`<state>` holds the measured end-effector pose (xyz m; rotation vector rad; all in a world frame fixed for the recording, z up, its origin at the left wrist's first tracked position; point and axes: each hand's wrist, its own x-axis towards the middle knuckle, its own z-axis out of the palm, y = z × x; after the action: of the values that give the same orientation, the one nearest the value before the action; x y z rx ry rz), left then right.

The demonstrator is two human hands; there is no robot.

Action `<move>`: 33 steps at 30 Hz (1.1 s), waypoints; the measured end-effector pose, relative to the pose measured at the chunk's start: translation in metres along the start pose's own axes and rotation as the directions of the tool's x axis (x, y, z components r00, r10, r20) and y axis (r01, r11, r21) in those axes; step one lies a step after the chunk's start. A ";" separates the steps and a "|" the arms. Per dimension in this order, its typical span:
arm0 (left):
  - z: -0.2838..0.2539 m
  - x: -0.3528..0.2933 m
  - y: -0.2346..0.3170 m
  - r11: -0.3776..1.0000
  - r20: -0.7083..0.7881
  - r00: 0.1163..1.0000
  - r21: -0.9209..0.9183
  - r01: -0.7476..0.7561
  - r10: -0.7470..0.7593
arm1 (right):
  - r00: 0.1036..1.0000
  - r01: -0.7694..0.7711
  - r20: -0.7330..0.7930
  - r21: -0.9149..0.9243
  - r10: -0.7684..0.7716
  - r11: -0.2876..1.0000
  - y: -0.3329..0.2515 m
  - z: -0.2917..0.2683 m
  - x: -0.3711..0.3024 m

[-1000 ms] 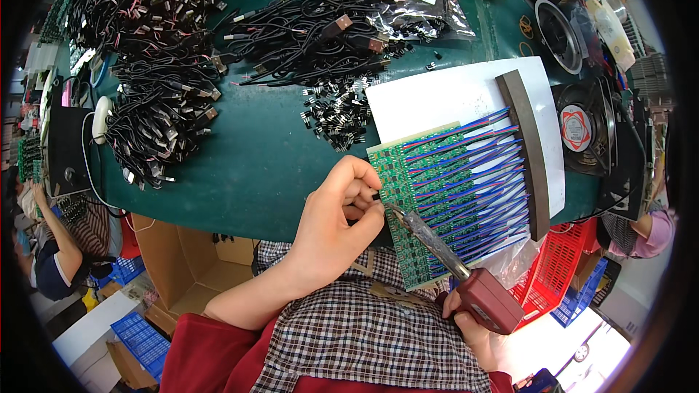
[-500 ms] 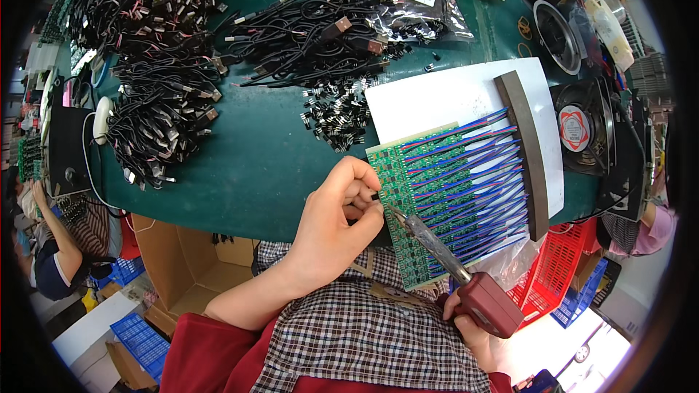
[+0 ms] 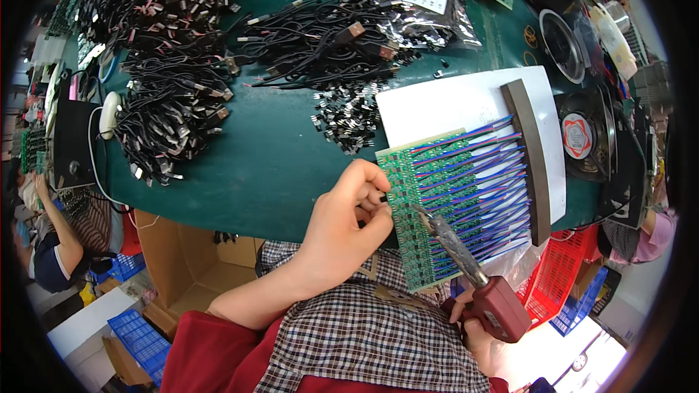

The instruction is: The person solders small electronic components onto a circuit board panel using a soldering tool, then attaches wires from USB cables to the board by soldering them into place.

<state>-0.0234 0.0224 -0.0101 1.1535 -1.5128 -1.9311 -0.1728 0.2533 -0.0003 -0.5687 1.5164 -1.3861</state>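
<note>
Between thumb and forefinger, my left hand (image 3: 328,236) pinches a small black part (image 3: 384,198) at the left edge of a green circuit board panel (image 3: 409,247); the fingers hide most of it. My right hand (image 3: 478,340) is wrapped round the dark red handle of a soldering iron (image 3: 498,309). The iron's metal tip points up and left over the panel, a little right of my left fingertips. Rows of blue and red wires (image 3: 502,207) run right from the panel, under a curved dark bar (image 3: 536,175).
A white sheet (image 3: 429,105) lies under the panel. A pile of small black parts (image 3: 348,116), bundled black USB cables (image 3: 320,40) and a clear bag (image 3: 419,14) sit farther back. A solder-wire reel (image 3: 577,136) stands right; a red crate (image 3: 553,276) is below the table edge.
The iron's tip has moved right, away from the panel's edge and my left fingertips. My left hand keeps its pinch at that edge. The whole view has shifted slightly.
</note>
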 end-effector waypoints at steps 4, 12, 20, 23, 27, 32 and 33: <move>-0.012 -0.001 0.016 0.999 0.014 1.000 0.035 0.004 -0.005 | 0.999 0.027 -0.046 0.110 -0.023 0.994 -0.006 0.007 -0.001; -0.067 0.038 0.015 0.738 -0.184 0.928 0.663 -0.126 0.323 | 0.997 0.054 0.045 0.115 -0.060 0.992 0.000 0.002 -0.002; -0.074 0.043 0.013 0.599 -0.061 0.895 0.763 -0.244 0.442 | 0.998 0.038 0.048 0.124 -0.044 0.992 0.001 -0.001 -0.004; -0.076 0.032 0.015 0.684 -0.128 0.906 0.700 -0.207 0.404 | 0.997 0.038 0.058 0.129 -0.046 0.991 0.003 -0.003 -0.003; -0.062 0.007 0.013 0.999 -0.010 1.000 0.053 -0.010 0.010 | 0.995 -0.088 0.059 0.094 0.083 0.992 -0.001 -0.006 -0.003; -0.026 -0.018 0.015 0.973 0.184 0.974 -0.160 0.164 -0.134 | 1.000 -0.016 0.004 0.138 0.015 0.990 0.004 -0.005 -0.004; -0.022 -0.019 0.014 0.973 0.184 0.974 -0.161 0.164 -0.133 | 1.000 -0.018 -0.014 0.158 0.020 0.987 0.004 -0.004 -0.005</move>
<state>0.0029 0.0190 0.0083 1.0734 -1.3382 -2.2671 -0.1732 0.2603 -0.0031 -0.4450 1.4061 -1.4834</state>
